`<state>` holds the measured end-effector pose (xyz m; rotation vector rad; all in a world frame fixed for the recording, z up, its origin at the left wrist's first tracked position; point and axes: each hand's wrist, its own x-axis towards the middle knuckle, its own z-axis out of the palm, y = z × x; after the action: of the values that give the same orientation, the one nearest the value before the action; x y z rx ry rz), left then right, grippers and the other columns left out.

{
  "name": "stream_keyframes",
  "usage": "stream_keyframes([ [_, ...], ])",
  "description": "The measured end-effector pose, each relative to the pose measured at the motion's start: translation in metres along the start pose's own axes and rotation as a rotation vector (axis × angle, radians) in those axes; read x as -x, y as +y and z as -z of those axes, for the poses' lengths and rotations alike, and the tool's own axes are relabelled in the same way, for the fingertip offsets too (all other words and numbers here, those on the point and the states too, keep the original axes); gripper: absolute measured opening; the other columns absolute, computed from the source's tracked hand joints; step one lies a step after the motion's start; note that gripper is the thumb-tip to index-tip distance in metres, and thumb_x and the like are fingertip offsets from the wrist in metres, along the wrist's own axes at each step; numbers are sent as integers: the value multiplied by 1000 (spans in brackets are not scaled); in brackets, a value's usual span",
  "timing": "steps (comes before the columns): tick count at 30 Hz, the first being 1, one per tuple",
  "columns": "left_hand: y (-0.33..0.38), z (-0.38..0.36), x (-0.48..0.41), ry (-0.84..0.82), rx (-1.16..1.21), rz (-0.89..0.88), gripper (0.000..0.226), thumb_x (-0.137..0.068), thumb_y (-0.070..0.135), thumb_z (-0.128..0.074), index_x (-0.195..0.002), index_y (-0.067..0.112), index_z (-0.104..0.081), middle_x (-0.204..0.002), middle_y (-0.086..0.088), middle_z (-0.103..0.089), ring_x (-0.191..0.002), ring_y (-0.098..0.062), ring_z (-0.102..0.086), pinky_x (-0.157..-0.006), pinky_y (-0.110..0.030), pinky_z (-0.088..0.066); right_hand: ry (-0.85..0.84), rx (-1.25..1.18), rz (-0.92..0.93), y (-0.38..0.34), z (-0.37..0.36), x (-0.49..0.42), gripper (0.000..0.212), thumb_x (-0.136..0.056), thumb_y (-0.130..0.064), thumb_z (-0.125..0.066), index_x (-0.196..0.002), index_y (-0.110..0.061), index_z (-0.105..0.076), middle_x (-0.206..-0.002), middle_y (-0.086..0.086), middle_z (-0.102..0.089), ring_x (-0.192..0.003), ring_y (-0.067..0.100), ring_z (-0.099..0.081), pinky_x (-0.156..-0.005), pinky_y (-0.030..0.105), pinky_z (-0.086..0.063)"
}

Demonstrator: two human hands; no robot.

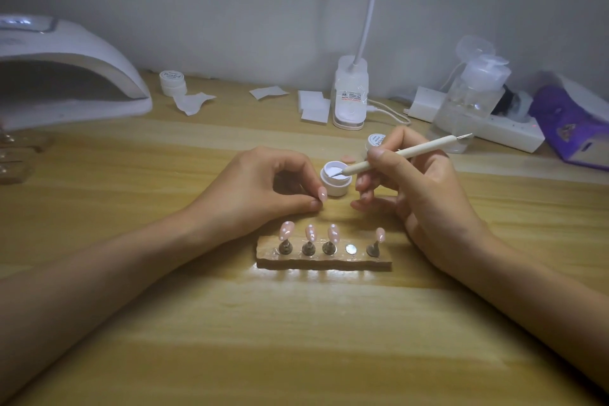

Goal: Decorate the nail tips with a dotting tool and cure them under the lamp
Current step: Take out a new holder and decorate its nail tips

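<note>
Three nail tips [310, 232] on the stand [323, 262] have white dots, the left hand [257, 184] pinches another tip [322, 193], the right hand [425, 188] grips the dotting tool [405, 152] dipped in the pot [336, 186], and the lamp [66, 53] waits.

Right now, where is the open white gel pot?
Head view, centre: the open white gel pot sits between the left hand and right hand, just behind the nail-tip stand.

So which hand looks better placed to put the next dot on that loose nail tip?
Probably the right. The right hand grips the dotting tool, whose tip is dipped in the open jar, while the left hand pinches the nail tip.
</note>
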<state>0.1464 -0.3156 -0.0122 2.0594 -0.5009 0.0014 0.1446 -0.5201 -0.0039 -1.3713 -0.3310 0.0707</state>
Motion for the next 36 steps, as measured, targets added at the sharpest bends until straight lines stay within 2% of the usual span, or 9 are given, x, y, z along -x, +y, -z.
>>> stream_keyframes([
  [6, 0, 0, 0, -2, -9, -6, 17, -77, 9, -80, -75, 23, -72, -79, 11, -75, -76, 0, -69, -77, -15, -51, -7, 55, 4, 2, -2, -1, 19, -83, -22, -64, -71, -15, -50, -64, 10, -65, -54, 15, -59, -55, 29, -55],
  [12, 1, -1, 0, -4, -11, -9, 15, -76, 7, -81, -75, 20, -72, -76, 14, -74, -74, 3, -68, -73, -9, -47, -10, 86, -4, 3, -3, 0, 19, -82, -22, -65, -72, -16, -52, -68, 12, -65, -55, 15, -59, -56, 29, -55],
  [19, 2, -1, 0, -9, -15, -14, 15, -76, 7, -81, -76, 19, -71, -75, 15, -74, -73, 5, -68, -71, -5, -44, -12, 116, -8, 3, -3, 0, 19, -91, -14, -61, -76, -13, -51, -64, 6, -65, -56, 14, -60, -57, 28, -55],
  [29, 2, -1, 1, -3, -17, -21, 17, -76, 8, -81, -74, 21, -71, -74, 15, -73, -68, 7, -65, -68, -5, -43, -20, 128, -16, 2, -3, 0, 18, -91, -14, -62, -77, -12, -51, -64, 6, -65, -54, 13, -60, -57, 28, -56],
  [36, 2, -1, 1, -3, -31, -23, 17, -76, 9, -81, -74, 23, -71, -76, 13, -74, -71, 5, -66, -70, -8, -45, -26, 130, -13, 2, -2, 0, 18, -92, -12, -61, -77, -12, -53, -67, 9, -66, -54, 13, -60, -56, 28, -56],
])
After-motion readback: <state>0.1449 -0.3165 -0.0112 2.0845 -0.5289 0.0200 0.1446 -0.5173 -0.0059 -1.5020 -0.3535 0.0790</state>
